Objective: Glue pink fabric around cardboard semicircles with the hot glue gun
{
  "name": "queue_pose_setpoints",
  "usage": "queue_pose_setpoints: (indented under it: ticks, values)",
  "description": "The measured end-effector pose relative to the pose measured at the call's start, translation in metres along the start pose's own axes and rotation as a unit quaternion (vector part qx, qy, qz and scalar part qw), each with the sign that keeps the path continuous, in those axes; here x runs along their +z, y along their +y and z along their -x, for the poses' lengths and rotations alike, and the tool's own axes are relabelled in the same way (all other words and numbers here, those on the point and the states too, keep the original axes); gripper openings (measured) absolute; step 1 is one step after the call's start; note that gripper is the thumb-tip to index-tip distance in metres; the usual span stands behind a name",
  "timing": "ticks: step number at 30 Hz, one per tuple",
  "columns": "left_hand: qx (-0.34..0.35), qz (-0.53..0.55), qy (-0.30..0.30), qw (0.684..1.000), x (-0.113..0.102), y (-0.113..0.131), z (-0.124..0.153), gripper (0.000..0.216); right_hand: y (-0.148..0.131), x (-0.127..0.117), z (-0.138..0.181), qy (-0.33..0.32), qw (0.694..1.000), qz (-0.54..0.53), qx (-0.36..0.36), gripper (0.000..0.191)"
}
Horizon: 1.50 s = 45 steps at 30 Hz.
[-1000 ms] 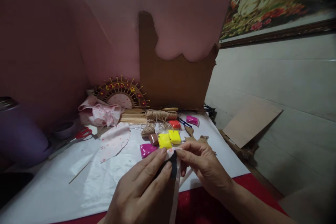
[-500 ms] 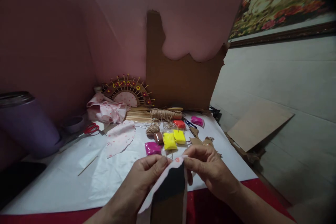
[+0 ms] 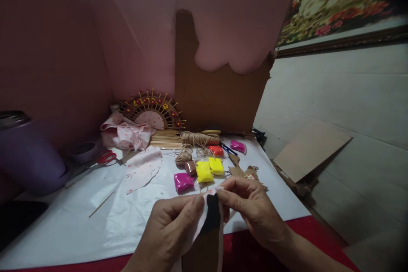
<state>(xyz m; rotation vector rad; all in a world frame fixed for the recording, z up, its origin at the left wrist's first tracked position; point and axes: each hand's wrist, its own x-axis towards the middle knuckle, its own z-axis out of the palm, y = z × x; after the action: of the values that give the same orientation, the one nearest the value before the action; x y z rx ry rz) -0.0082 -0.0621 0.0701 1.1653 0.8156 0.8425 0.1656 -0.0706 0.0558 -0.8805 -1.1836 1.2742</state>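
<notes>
My left hand (image 3: pixel 172 229) and my right hand (image 3: pixel 251 210) meet low in the middle of the head view. Both pinch the top edge of a cardboard piece (image 3: pixel 208 238) with a dark upper end, partly wrapped in pale pink spotted fabric. The left fingers press the fabric against its left side; the right thumb and forefinger grip its top right corner. Just beyond the hands lie small bags of clay: magenta (image 3: pixel 183 181), yellow (image 3: pixel 204 171) and orange (image 3: pixel 216 150).
White paper (image 3: pixel 63 229) covers a red table. On it lie red-handled scissors (image 3: pixel 105 158), a fabric cut-out (image 3: pixel 142 169), twine (image 3: pixel 199 138), wooden sticks and a decorated fan shape (image 3: pixel 153 112). A pink-covered cardboard wall (image 3: pixel 216 97) stands behind. A purple container (image 3: pixel 25 157) sits left.
The piece was raised showing more of its dark face half a second ago; now it sits lower, with the fingers closer together at its top. The view shifted slightly.
</notes>
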Motion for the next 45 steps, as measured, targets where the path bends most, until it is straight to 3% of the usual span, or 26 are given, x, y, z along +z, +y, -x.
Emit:
queue_pose_setpoints:
  ticks: [6,12,18,22,34,41,45]
  values:
    - [0.076,-0.034,-0.009,0.997,0.000,-0.001,-0.001,0.022,-0.003,0.003,0.001,0.004,1.000,0.016,0.002,0.020]
    - [0.144,-0.070,-0.027,0.987,-0.003,-0.007,-0.004,0.026,0.002,0.002,0.001,-0.003,1.000,-0.011,0.022,0.019]
    - [0.266,-0.168,-0.042,0.948,-0.013,-0.016,-0.004,0.038,0.005,0.000,0.002,-0.029,0.998,-0.056,0.028,0.016]
    - [0.313,-0.210,-0.052,0.925,-0.019,-0.021,-0.005,0.041,0.007,-0.001,-0.001,-0.038,0.997,-0.064,0.033,0.016]
    - [0.327,-0.239,-0.046,0.913,-0.020,-0.020,-0.004,0.038,0.006,0.000,0.000,-0.043,0.996,-0.070,0.032,0.029]
    - [0.267,-0.157,0.040,0.950,-0.009,-0.022,-0.001,0.020,0.004,0.006,0.002,-0.017,0.997,-0.063,0.047,0.029]
    - [0.222,-0.099,0.051,0.969,-0.001,-0.019,0.003,0.018,-0.002,0.008,0.002,-0.025,0.998,-0.039,0.048,0.027]
